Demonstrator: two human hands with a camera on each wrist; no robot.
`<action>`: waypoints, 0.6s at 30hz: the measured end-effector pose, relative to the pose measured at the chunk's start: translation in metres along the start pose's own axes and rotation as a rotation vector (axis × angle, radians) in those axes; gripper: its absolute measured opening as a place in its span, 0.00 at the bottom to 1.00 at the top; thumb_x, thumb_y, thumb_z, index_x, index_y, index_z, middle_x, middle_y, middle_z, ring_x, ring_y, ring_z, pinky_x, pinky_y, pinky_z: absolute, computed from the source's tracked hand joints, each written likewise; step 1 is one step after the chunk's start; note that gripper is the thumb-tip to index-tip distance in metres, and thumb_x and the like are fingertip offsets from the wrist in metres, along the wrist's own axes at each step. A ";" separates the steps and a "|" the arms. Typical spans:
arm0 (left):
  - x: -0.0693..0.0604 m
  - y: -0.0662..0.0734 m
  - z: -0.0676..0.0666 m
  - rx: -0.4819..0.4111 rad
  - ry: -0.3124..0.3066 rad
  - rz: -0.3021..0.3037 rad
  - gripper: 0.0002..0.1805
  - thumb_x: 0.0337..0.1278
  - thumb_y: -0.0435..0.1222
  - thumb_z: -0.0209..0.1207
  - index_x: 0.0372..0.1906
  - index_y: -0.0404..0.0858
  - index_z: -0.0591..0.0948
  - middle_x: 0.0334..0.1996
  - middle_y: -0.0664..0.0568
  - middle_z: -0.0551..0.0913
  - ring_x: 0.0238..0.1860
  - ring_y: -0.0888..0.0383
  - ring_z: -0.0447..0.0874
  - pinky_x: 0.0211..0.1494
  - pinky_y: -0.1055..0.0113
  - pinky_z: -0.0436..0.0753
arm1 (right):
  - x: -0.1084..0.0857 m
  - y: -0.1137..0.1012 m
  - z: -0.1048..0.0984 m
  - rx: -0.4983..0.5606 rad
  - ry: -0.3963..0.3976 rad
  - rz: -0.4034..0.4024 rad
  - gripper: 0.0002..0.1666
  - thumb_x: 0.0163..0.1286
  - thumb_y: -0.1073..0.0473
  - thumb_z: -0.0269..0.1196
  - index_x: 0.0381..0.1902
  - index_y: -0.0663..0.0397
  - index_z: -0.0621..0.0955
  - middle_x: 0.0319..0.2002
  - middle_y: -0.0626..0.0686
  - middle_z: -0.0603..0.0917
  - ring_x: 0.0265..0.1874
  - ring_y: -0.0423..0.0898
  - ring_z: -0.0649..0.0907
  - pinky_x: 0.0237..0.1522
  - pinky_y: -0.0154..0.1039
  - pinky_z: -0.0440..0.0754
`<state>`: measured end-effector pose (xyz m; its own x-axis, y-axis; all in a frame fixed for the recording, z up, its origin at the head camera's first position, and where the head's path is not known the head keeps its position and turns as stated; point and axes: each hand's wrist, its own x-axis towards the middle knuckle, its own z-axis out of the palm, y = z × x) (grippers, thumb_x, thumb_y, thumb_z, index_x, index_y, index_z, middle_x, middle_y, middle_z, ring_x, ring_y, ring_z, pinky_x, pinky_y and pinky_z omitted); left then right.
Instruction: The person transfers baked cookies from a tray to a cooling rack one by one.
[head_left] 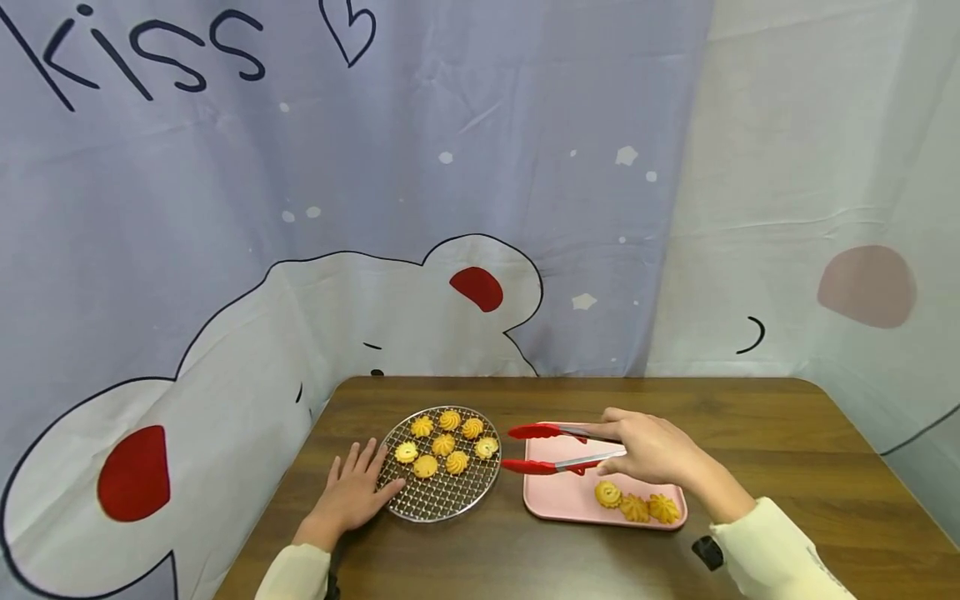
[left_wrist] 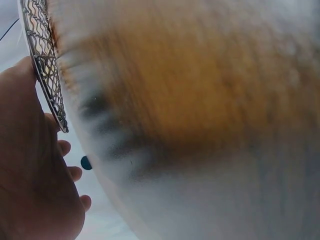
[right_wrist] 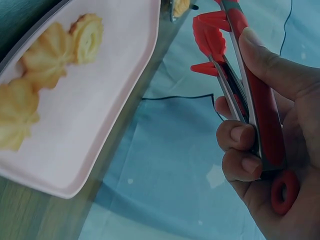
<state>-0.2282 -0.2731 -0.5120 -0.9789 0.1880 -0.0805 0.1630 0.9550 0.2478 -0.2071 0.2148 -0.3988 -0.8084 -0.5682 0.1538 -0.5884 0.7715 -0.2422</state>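
Head view: right hand point(head_left: 648, 447) grips parted tongs point(head_left: 558, 467) just off right edge of rack point(head_left: 431, 502); left hand point(head_left: 351, 492) spread at its left. Cookies point(head_left: 443, 445): rack, plus near edge of tray point(head_left: 551, 497). Squeeze lightly (likely crumbly).

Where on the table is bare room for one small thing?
Bare: the table right of the right hand, and in front of the pink tray. Crowded with cookies: far part of the wire rack, near right corner of the tray.
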 end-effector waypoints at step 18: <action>0.000 -0.001 0.000 0.007 0.009 0.000 0.45 0.72 0.63 0.47 0.79 0.36 0.59 0.80 0.35 0.51 0.79 0.30 0.41 0.75 0.29 0.40 | -0.048 0.021 -0.013 -0.023 0.040 0.049 0.36 0.57 0.36 0.74 0.61 0.43 0.84 0.38 0.34 0.76 0.27 0.29 0.71 0.26 0.31 0.69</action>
<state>-0.2286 -0.2735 -0.5123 -0.9799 0.1860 -0.0713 0.1641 0.9566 0.2409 -0.1813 0.2623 -0.3985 -0.8361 -0.5178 0.1810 -0.5478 0.8049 -0.2282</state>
